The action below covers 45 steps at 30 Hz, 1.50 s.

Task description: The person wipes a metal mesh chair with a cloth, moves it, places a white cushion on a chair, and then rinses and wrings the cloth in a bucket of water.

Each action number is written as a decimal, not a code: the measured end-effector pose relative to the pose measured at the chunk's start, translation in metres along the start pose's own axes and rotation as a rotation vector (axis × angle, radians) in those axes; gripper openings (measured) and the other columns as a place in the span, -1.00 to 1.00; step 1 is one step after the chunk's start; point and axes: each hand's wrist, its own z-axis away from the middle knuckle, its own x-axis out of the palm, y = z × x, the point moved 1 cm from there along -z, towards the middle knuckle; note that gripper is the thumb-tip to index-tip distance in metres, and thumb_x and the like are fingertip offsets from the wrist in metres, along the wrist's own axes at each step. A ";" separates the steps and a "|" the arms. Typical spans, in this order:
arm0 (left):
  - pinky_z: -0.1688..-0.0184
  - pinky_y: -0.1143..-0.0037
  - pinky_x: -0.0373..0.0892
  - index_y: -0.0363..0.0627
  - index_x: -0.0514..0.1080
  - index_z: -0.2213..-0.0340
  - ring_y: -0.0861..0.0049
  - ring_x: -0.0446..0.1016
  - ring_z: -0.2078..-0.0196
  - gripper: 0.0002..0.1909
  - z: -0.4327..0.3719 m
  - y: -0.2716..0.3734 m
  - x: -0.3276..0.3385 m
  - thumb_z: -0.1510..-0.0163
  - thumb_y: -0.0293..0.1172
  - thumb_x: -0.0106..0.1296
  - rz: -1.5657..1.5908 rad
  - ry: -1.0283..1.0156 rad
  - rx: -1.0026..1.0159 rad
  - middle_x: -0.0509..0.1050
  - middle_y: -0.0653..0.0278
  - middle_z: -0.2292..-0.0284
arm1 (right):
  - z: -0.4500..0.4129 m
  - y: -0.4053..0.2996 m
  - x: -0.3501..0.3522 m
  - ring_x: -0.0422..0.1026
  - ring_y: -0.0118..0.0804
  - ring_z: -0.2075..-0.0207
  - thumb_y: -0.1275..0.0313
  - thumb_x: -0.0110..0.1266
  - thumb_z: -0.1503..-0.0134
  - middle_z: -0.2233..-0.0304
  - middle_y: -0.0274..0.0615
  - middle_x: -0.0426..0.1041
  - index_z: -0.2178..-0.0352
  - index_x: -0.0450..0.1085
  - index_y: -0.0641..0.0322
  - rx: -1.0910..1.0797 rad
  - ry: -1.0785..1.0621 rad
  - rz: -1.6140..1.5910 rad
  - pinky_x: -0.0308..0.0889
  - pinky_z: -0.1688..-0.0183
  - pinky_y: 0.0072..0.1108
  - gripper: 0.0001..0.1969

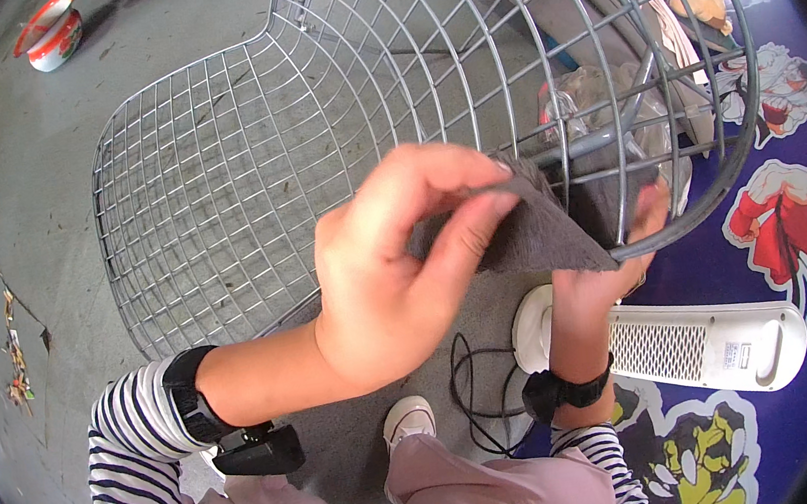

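A wire mesh chair [224, 145] of grey metal lies before me, its wide grid at the left and its curved rim reaching to the right. My left hand [403, 252] pinches the edge of a dark grey cloth [537, 235] between thumb and fingers. The cloth lies against the wire near the rim's lower end, with one pointed corner at the thick rim. Beyond it, my right hand [623, 255] is at the rim and the cloth from below; part of that hand is hidden behind them, and its grip is unclear.
A white appliance with a grille [656, 342] lies at the right on a blue surface with cartoon figures. Its black cable [465, 388] loops over the floor. Behind the wire sits a clear plastic bag [651, 116]. A red and white enamel pot [54, 42] stands at the upper left.
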 end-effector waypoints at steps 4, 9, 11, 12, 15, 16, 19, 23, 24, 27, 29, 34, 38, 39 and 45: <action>0.13 0.60 0.36 -0.29 0.27 0.21 0.63 0.45 0.24 -0.85 -0.019 -0.021 -0.008 -0.16 -0.55 -0.16 0.108 0.101 -0.012 0.46 0.26 0.31 | 0.022 -0.015 -0.024 0.32 -0.43 0.22 0.34 -0.24 -0.23 0.26 -0.20 0.27 0.10 0.14 0.39 -0.190 0.030 0.242 0.24 0.09 -0.58 -0.69; 0.44 0.79 0.09 -0.21 0.29 0.17 0.88 0.09 0.51 -0.82 -0.021 -0.027 0.003 -0.18 -0.58 -0.24 0.044 -0.200 -0.104 0.25 0.51 0.47 | 0.024 0.004 -0.031 0.24 -0.43 0.03 0.46 -0.23 -0.22 0.05 -0.12 0.24 -0.01 0.08 0.44 -0.178 0.001 0.166 0.12 -0.06 -0.54 -0.65; 0.44 0.79 0.09 -0.22 0.26 0.16 0.88 0.08 0.51 -0.81 -0.017 -0.028 0.003 -0.19 -0.60 -0.27 -0.018 -0.201 -0.029 0.26 0.49 0.45 | 0.022 0.008 -0.027 0.30 -0.35 0.09 0.49 -0.21 -0.18 0.11 -0.09 0.26 0.04 0.09 0.43 -0.075 0.052 0.052 0.21 -0.01 -0.50 -0.68; 0.44 0.79 0.09 -0.22 0.25 0.16 0.88 0.08 0.51 -0.80 -0.015 -0.027 0.004 -0.19 -0.61 -0.28 -0.035 -0.203 -0.003 0.26 0.49 0.45 | 0.022 0.010 -0.026 0.35 -0.27 0.15 0.53 -0.19 -0.14 0.17 -0.06 0.28 0.10 0.10 0.42 0.027 0.109 -0.054 0.29 0.05 -0.46 -0.71; 0.19 0.52 0.31 -0.25 0.22 0.14 0.37 0.40 0.27 -0.72 -0.008 -0.028 0.003 -0.07 -0.67 -0.20 0.144 -0.188 -0.175 0.39 0.12 0.30 | 0.024 0.007 -0.016 0.36 -0.27 0.13 0.52 -0.19 -0.14 0.17 -0.10 0.31 0.11 0.12 0.36 0.041 0.114 -0.102 0.30 0.04 -0.42 -0.73; 0.08 0.55 0.23 -0.26 0.10 0.06 0.46 0.34 0.14 -0.63 -0.006 -0.031 0.004 -0.07 -0.71 -0.27 0.087 -0.271 -0.065 0.34 0.14 0.20 | 0.024 0.007 -0.012 0.36 -0.27 0.13 0.52 -0.19 -0.14 0.17 -0.10 0.31 0.11 0.12 0.36 0.044 0.116 -0.102 0.30 0.04 -0.42 -0.73; -0.18 0.45 -0.05 -0.31 -0.11 -0.08 0.36 0.09 -0.18 -0.39 -0.003 -0.036 0.003 0.05 -0.81 -0.35 0.063 -0.440 -0.023 0.15 0.04 -0.05 | 0.025 0.005 -0.002 0.35 -0.24 0.10 0.48 -0.18 -0.16 0.13 -0.08 0.31 0.07 0.11 0.32 0.035 0.060 -0.200 0.29 0.02 -0.41 -0.70; -0.08 0.31 0.01 -0.21 0.05 -0.05 0.16 0.16 0.00 -0.26 -0.009 -0.051 0.000 0.30 -0.69 -0.16 0.063 -0.362 0.091 0.27 0.06 0.10 | 0.026 -0.001 0.004 0.30 -0.27 0.05 0.46 -0.08 -0.12 0.10 -0.14 0.26 -0.01 0.06 0.29 0.017 -0.114 -0.222 0.23 -0.03 -0.44 -0.57; -0.08 0.31 0.00 -0.21 0.05 -0.05 0.15 0.15 -0.01 -0.24 -0.013 -0.053 -0.001 0.32 -0.67 -0.16 0.014 -0.386 0.170 0.27 0.06 0.10 | 0.025 -0.002 0.004 0.26 -0.33 0.04 0.46 0.02 -0.06 0.11 -0.22 0.24 -0.05 0.02 0.28 0.040 -0.199 -0.216 0.19 -0.05 -0.48 -0.47; -0.05 0.34 0.02 -0.20 0.06 -0.05 0.14 0.16 0.01 -0.24 -0.020 -0.050 -0.003 0.33 -0.65 -0.17 -0.258 -0.407 0.336 0.30 0.06 0.12 | 0.024 0.005 0.001 0.28 -0.31 0.06 0.42 0.01 -0.07 0.10 -0.19 0.24 0.00 0.05 0.30 0.103 -0.173 -0.234 0.21 -0.04 -0.50 -0.51; -0.01 0.34 0.04 -0.19 0.07 -0.04 0.16 0.19 0.03 -0.25 -0.024 -0.045 -0.004 0.33 -0.66 -0.16 -0.276 -0.395 0.356 0.34 0.09 0.16 | 0.028 0.015 -0.010 0.29 -0.29 0.05 0.38 0.01 -0.08 0.08 -0.16 0.24 -0.01 0.05 0.29 0.137 -0.206 -0.252 0.22 -0.04 -0.48 -0.51; 0.09 0.42 0.15 -0.32 0.14 0.01 0.25 0.32 0.17 -0.24 -0.021 -0.038 0.000 0.42 -0.73 -0.10 -0.498 -0.332 0.372 0.37 0.16 0.23 | 0.037 0.019 -0.008 0.22 -0.18 -0.05 0.38 0.00 -0.10 -0.05 -0.07 0.16 -0.11 -0.04 0.26 0.159 -0.251 -0.258 0.21 -0.08 -0.36 -0.41; 0.13 0.42 0.16 -0.31 0.17 0.02 0.28 0.34 0.20 -0.24 -0.016 -0.022 0.001 0.44 -0.75 -0.10 -0.556 -0.332 0.334 0.39 0.19 0.22 | 0.044 0.019 -0.008 0.20 -0.13 -0.07 0.39 -0.01 -0.10 -0.07 -0.05 0.13 -0.13 -0.07 0.25 0.264 -0.255 -0.353 0.18 -0.10 -0.33 -0.39; 0.11 0.40 0.15 -0.32 0.17 0.03 0.26 0.34 0.19 -0.24 -0.012 -0.022 0.001 0.45 -0.76 -0.11 -0.554 -0.325 0.279 0.38 0.16 0.19 | 0.046 0.020 -0.008 0.20 -0.13 -0.07 0.40 0.00 -0.10 -0.08 -0.05 0.13 -0.13 -0.07 0.25 0.321 -0.257 -0.425 0.18 -0.10 -0.32 -0.39; -0.12 0.34 0.01 -0.37 -0.02 -0.04 0.15 0.26 -0.03 -0.20 -0.009 -0.039 -0.007 0.39 -0.83 -0.24 -0.414 -0.381 0.281 0.25 -0.05 -0.02 | 0.048 0.025 -0.012 0.19 -0.12 -0.08 0.40 0.00 -0.09 -0.07 -0.04 0.14 -0.13 -0.05 0.24 0.300 -0.104 -0.432 0.15 -0.12 -0.29 -0.40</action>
